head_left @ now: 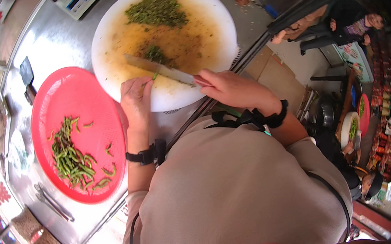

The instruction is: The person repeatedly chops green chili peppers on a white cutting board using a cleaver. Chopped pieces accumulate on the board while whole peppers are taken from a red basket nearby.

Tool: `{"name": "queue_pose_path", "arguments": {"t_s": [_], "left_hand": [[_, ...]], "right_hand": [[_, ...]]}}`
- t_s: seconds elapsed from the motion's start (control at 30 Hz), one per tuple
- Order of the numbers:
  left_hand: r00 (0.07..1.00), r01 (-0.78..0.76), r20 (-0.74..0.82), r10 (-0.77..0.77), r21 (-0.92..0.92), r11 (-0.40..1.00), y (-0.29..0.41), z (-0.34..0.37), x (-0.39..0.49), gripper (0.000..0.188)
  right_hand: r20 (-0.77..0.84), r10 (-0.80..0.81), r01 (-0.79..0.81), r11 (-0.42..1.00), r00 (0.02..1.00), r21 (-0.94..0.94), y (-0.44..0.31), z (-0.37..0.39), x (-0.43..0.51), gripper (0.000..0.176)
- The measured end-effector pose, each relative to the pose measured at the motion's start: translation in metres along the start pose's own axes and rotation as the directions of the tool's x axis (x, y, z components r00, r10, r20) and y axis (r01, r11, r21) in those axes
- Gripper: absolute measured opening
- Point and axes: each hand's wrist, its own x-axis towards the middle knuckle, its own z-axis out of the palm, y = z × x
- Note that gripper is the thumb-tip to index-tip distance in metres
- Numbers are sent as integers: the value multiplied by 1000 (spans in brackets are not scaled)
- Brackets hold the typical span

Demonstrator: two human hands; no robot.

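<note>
My right hand [222, 87] grips the handle of a kitchen knife [164, 69], its blade slanting up and left over a round white cutting board [108, 65]. Pinched in the fingertips of my left hand [134, 96] is a small green chili pepper [154, 76], close to the blade's edge. A small heap of chopped green pepper [155, 54] lies just beyond the blade. Farther back on the stained board is a larger chopped pile [156, 10]. Left of my left hand, a red perforated plastic tray [64, 85] holds a pile of whole green chili peppers [70, 157].
A spatula [27, 77] and metal tongs [52, 203] lie on the steel counter [54, 35]. A scale [79, 2] stands behind the board. A dark rail [252, 49] runs along the right. Beyond it, one person [344, 24] stands and another person [358, 174] works at a board.
</note>
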Motion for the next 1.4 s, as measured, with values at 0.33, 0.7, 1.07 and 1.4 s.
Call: {"name": "queue_pose_path", "arguments": {"t_s": [0.33, 0.7, 1.07, 1.4], "left_hand": [[999, 13, 31, -14, 14, 1000, 2, 0, -1, 12], [999, 41, 31, -41, -16, 999, -1, -3, 0, 11], [986, 165, 25, -165, 3, 986, 8, -2, 1, 11], [987, 155, 50, -155, -10, 988, 4, -2, 1, 10]], "right_hand": [[-134, 72, -70, 997, 988, 22, -11, 17, -8, 31], [-138, 143, -134, 988, 980, 72, -8, 19, -19, 30], [16, 29, -31, 993, 999, 111, -2, -20, -4, 29], [50, 23, -27, 995, 998, 97, -1, -22, 0, 30]]}}
